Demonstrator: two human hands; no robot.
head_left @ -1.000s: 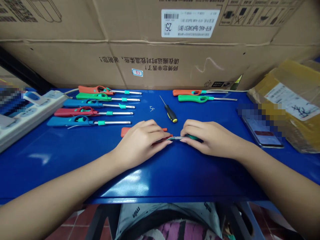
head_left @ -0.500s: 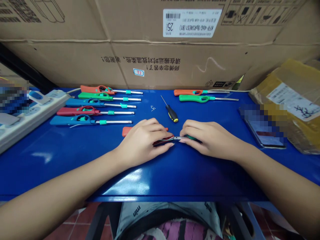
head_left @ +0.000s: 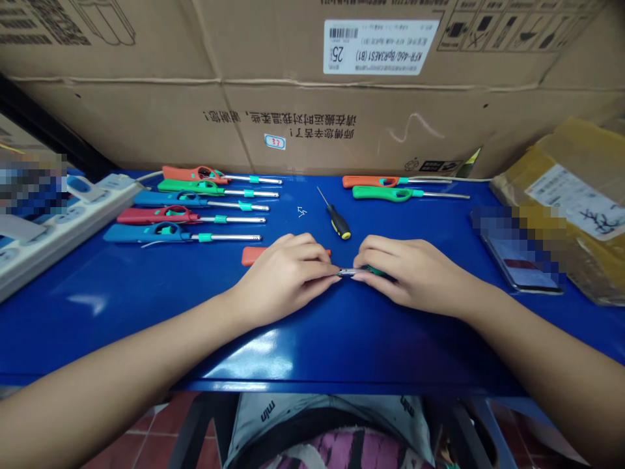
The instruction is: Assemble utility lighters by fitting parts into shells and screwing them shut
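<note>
Currently, the metal lighter tube [head_left: 347, 271] lies directly between the 2 hands, its long axis running left to right, from fingertips to fingertips. The left hand [head_left: 286, 280] pinches at its left end; what else that palm covers is hidden. The right hand [head_left: 415, 277] grips the opposite side, a green part [head_left: 375, 270] showing between its fingers. Neither hand is clearly nearer. An orange handle piece [head_left: 251, 256] lies just beyond the left hand, partly covered by it.
</note>
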